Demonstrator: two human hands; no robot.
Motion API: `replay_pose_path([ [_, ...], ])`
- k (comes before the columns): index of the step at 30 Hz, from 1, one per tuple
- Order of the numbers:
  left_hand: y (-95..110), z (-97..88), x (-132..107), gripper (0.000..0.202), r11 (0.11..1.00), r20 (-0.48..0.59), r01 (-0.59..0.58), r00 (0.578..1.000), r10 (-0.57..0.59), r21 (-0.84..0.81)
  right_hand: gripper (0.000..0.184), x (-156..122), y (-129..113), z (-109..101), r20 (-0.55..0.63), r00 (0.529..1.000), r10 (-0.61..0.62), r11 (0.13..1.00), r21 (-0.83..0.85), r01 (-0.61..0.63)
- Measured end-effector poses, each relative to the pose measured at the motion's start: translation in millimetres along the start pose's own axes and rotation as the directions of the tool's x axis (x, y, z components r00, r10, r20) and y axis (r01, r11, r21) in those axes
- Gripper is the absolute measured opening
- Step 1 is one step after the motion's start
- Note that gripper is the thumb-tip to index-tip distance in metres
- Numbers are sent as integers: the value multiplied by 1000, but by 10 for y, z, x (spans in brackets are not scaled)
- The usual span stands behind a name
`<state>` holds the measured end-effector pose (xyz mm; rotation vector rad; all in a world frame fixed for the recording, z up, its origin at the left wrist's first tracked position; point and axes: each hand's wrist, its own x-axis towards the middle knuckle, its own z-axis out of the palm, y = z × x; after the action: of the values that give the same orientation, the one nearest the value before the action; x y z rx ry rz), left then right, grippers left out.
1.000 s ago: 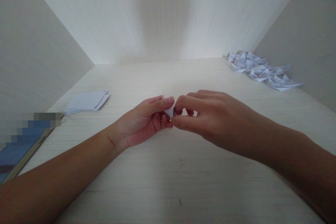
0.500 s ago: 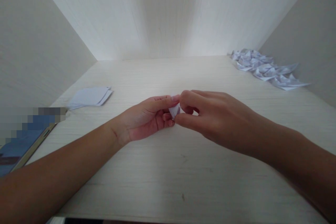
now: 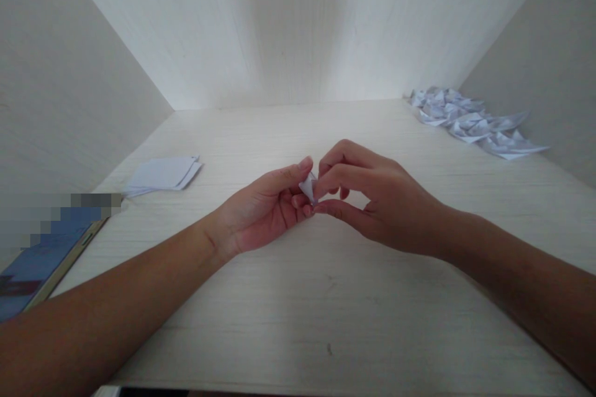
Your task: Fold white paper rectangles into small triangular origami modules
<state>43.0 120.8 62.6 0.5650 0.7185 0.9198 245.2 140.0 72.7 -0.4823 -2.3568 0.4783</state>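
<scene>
A small folded piece of white paper is held between my two hands above the middle of the table. My left hand, palm turned up, grips it from the left, its curled fingers behind and below and its thumb raised near the top edge. From the right, my right hand pinches the paper's right side and lower corner with index finger and thumb. Its other fingers are bent and partly hidden. The fingers cover part of the paper, so its full shape does not show.
Several folded white paper boats lie in a row at the back right. On the left rests a stack of white paper sheets. A blue flat item with a tan edge, partly pixelated, is at the far left. Pale walls enclose the white wooden table.
My left thumb has lifted off the paper's face. My right fingers have opened and shifted over the paper, uncovering more of its upper part. The view has moved slightly.
</scene>
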Motion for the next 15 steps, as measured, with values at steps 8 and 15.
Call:
replay_pose_path([
  [8,10,49,-1,30,996,-49,-91,995,90,-20,25,-12,-7,110,-68,971,228,949,239,-206],
  [15,-19,27,-16,22,986,34,-162,986,162,23,27,-5,1,110,-85,969,233,945,255,-205],
])
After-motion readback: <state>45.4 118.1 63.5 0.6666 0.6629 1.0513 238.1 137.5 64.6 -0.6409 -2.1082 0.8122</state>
